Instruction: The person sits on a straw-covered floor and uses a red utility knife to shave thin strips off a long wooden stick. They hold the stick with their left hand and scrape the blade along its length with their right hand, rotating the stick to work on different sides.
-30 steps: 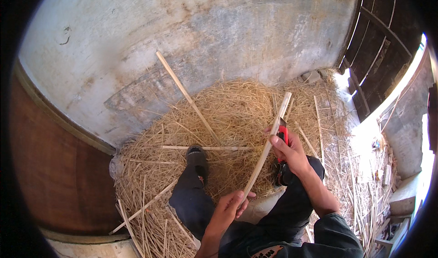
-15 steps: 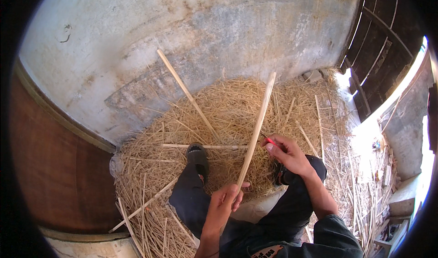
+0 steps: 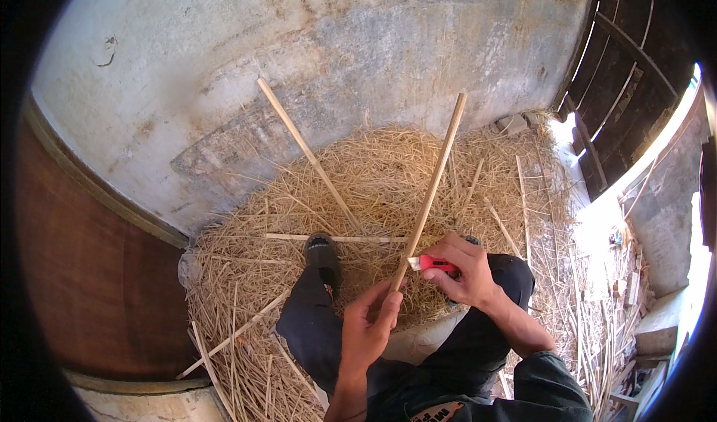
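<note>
At far left, a smooth brown panel (image 3: 97,265) follows the curved rim; a stained, pale wall (image 3: 336,41) rises at its upper right. Below, beside the panel, a pale strip (image 3: 246,334) lies slantwise on the straw bed (image 3: 381,164). Next, a leaning stick (image 3: 300,142) stands tilted, its upper end seen against the wall and its lower end over the straw; near that lower end a thin slat (image 3: 358,239) lies crosswise, by the toe of my left shoe (image 3: 323,261).

At centre, my left hand (image 3: 366,329) grips the lower part of a wooden stick (image 3: 438,175), the fingers curled round it and the thumb pressed against it. From this grip the wooden stick slants up and to the right, its far end seen against the wall. Immediately right is a red utility knife (image 3: 441,264), its blade at the stick's right side, just above the left hand; whether it bites into the wood I cannot tell. My right hand (image 3: 472,272) has its fingers bent together round the knife's handle.

Farther right are my right knee (image 3: 511,276), loose strips (image 3: 586,332) on the floor and, higher up, dark boards (image 3: 616,86) with bright gaps.
</note>
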`<action>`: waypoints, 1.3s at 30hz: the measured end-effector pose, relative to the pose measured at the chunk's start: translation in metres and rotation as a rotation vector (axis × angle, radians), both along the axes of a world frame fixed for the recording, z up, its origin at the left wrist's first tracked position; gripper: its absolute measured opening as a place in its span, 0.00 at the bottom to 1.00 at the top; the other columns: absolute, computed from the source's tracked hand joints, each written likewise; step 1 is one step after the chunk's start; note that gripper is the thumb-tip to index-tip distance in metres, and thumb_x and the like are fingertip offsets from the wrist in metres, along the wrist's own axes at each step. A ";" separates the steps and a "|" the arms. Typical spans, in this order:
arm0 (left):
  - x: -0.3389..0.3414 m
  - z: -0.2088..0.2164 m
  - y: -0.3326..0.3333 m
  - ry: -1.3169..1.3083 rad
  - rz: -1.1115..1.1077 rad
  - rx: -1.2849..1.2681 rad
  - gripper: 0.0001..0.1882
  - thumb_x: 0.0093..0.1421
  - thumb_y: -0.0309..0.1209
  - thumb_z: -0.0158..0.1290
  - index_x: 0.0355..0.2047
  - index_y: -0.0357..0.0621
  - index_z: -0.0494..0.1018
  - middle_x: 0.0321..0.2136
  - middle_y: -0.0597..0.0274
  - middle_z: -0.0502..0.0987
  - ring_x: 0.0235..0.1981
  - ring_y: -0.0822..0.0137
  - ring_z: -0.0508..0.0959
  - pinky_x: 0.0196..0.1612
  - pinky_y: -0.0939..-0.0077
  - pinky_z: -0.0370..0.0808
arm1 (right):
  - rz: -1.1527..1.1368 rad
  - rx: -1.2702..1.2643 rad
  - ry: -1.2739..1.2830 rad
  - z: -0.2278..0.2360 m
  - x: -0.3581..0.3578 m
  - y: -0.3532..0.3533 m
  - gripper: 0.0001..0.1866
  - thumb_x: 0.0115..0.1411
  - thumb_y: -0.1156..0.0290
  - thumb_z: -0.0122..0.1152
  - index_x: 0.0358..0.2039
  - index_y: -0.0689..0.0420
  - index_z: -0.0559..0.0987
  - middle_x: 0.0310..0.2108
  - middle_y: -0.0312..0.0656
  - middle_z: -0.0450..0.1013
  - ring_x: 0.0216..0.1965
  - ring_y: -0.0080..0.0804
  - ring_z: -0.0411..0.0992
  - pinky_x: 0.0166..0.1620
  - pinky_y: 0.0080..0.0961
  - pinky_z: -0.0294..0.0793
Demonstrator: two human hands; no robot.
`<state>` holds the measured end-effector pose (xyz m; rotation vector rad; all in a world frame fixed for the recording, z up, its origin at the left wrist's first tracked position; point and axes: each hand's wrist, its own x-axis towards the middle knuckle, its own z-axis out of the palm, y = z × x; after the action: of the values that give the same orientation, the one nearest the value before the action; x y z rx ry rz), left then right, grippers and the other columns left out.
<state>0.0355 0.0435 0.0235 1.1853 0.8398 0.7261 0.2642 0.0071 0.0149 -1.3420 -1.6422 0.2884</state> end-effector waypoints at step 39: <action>-0.020 -0.003 -0.030 0.311 0.162 0.450 0.16 0.66 0.30 0.69 0.49 0.31 0.84 0.27 0.63 0.80 0.27 0.79 0.73 0.29 0.78 0.68 | -0.269 0.158 -0.096 0.009 0.016 -0.003 0.12 0.56 0.70 0.80 0.42 0.56 0.90 0.30 0.41 0.82 0.27 0.32 0.81 0.28 0.28 0.78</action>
<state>0.0153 0.0140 0.0206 1.6764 1.0729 0.9068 0.2802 0.0041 0.0243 -1.4522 -1.5052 -0.0651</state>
